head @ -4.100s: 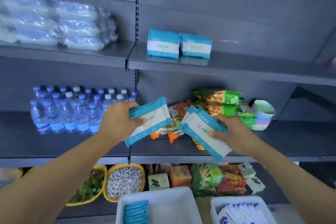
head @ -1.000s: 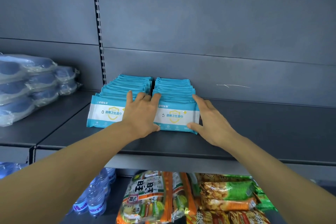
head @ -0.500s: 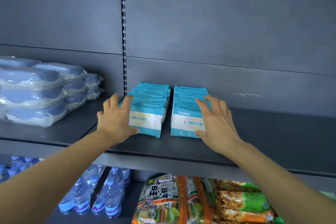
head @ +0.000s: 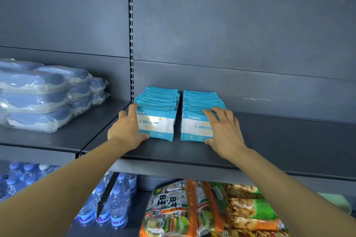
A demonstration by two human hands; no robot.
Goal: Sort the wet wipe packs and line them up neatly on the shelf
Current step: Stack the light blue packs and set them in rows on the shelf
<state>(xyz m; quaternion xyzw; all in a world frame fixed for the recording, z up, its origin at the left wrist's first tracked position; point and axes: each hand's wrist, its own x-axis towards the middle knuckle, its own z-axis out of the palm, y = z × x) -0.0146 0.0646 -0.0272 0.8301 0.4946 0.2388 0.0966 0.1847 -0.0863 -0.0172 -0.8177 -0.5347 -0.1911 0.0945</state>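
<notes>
Two rows of teal-and-white wet wipe packs stand side by side on the dark grey shelf (head: 269, 140), running back to the rear panel. My left hand (head: 126, 130) rests against the left side of the left row (head: 159, 115), fingers straight along the packs and thumb under the front pack's lower corner. My right hand (head: 224, 131) lies over the right part of the right row (head: 198, 113), fingers spread on the pack tops and thumb at the front pack's bottom edge. A narrow gap separates the rows.
Clear-wrapped blue bundles (head: 42, 94) are stacked on the shelf to the left of a slotted upright (head: 131, 44). Below are water bottles (head: 113, 206) and colourful snack bags (head: 202, 209). Bare shelf stretches to the right of the packs.
Earlier each hand held loose packs down by the lower shelf. Over the last second my left hand slid from between the rows to the left row's outer side; my right hand stayed on the right row.
</notes>
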